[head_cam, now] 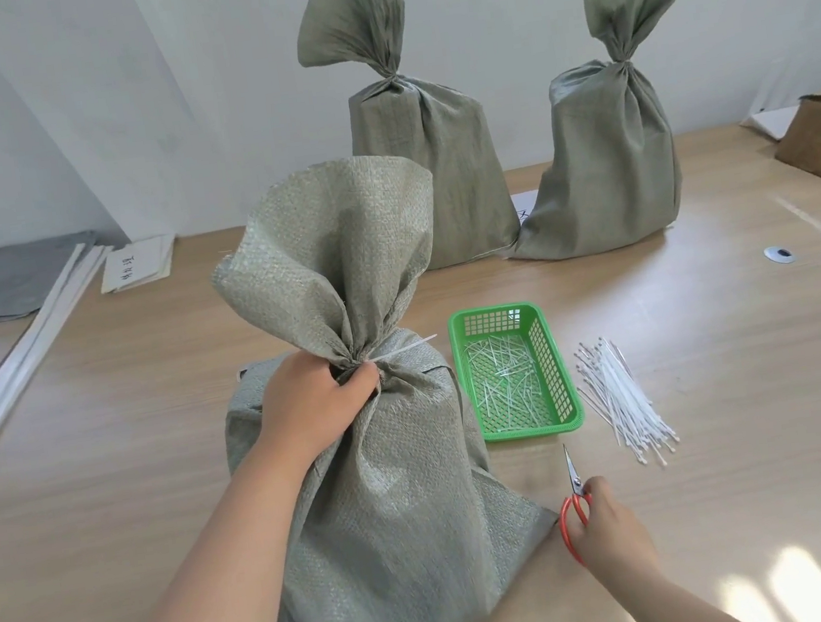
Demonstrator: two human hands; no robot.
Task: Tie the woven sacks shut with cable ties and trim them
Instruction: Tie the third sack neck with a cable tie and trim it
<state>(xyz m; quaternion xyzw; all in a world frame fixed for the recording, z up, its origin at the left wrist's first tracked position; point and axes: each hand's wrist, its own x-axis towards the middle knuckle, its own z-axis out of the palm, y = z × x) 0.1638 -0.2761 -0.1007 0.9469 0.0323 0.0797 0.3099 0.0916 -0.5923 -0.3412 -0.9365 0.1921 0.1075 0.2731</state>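
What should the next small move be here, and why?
Probably lift the red scissors to the cable tie tail and snip it. The left hand grips the neck of the near sack, the tail juts out untrimmed, and the right hand holds the scissors' handles on the table.

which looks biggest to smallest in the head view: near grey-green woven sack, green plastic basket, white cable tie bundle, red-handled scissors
1. near grey-green woven sack
2. green plastic basket
3. white cable tie bundle
4. red-handled scissors, partly hidden by the right hand
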